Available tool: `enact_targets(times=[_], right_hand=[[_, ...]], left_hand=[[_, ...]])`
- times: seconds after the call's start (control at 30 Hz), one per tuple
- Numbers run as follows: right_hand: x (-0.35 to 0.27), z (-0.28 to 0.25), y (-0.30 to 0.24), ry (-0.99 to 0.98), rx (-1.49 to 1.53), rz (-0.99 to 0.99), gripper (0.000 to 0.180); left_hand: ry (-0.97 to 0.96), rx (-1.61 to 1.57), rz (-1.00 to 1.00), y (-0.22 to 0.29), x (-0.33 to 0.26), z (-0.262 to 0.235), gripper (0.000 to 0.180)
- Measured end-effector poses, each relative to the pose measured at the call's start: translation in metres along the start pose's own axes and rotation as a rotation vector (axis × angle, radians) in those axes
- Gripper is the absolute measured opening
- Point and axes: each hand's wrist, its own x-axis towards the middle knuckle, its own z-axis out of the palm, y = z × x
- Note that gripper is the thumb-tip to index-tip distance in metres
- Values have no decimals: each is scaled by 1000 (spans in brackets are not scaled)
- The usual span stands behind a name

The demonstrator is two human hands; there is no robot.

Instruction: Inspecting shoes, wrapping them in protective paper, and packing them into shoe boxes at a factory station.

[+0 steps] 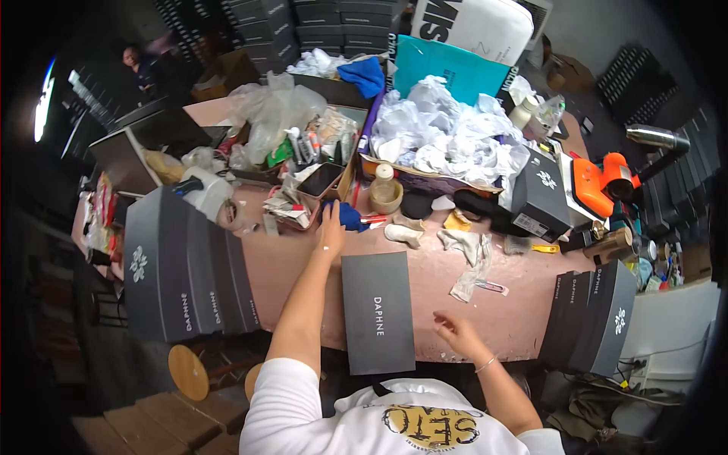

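A closed dark grey shoe box with pale lettering lies in front of me on the pink tabletop. My left hand reaches past the box's far left corner to a bundle of blue cloth. Its fingers are stretched out and rest on the cloth's left side; they do not visibly close around it. To the right of the box, my right hand hovers near the table's front edge, fingers loosely bent and apart, with nothing in them.
Grey shoe boxes stand at the left and right table ends. A bin of crumpled white paper, a jar, a phone, rags, a brush and an orange tool line the back. Another person is far left.
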Motion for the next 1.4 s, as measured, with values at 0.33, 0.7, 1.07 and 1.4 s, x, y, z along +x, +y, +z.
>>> enact_targets(times=[0.33, 0.7, 1.07, 1.4], right_hand=[[2, 36, -53, -116, 621, -83, 58], [12, 78, -66, -155, 179, -267, 51], [171, 123, -93, 89, -968, -677, 60], [-37, 138, -44, -211, -840, -556, 72]], left_hand=[[268, -459, 161, 68, -74, -120, 30], [62, -671, -334, 77, -258, -130, 57], [-426, -866, -780, 50, -309, -58, 69], [-86, -594, -372, 43, -297, -24, 53]])
